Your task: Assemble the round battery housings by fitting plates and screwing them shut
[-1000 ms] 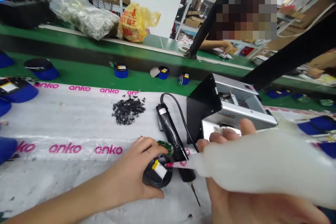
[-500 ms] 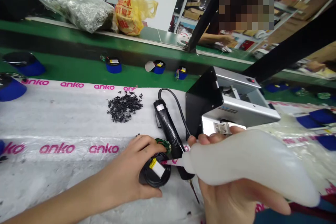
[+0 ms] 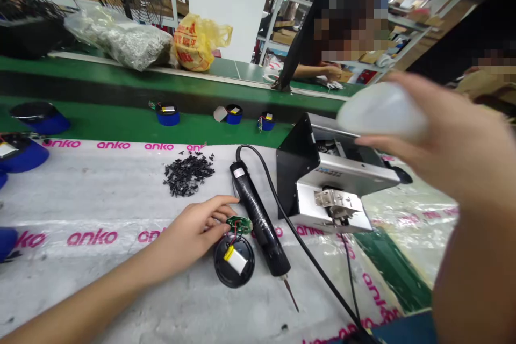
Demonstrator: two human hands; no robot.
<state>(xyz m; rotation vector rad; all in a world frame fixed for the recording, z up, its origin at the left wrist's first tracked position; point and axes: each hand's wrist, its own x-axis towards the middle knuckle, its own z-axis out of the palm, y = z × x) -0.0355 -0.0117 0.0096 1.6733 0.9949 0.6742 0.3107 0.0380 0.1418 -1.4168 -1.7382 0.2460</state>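
Note:
My left hand (image 3: 193, 231) rests on the white foam sheet, its fingertips pinching a small green circuit board (image 3: 238, 224). Thin wires run from the board down to a round black housing (image 3: 234, 260) with a white battery pack inside. My right hand (image 3: 451, 134) is raised at the right, closed around a translucent white squeeze bottle (image 3: 381, 115). The bottle's nozzle is not visible. A black electric screwdriver (image 3: 258, 217) lies just right of the housing, bit pointing toward me.
A pile of small black parts (image 3: 187, 172) lies on the sheet. A black and silver machine (image 3: 334, 177) stands right of the screwdriver. Blue housings (image 3: 167, 114) sit on the green conveyor (image 3: 100, 118). Another person's hand (image 3: 328, 71) works beyond it, near bags (image 3: 197, 43).
My right hand lifted the squeeze bottle up and to the right, away from the black housing. My left hand let go of the housing and now pinches the green circuit board.

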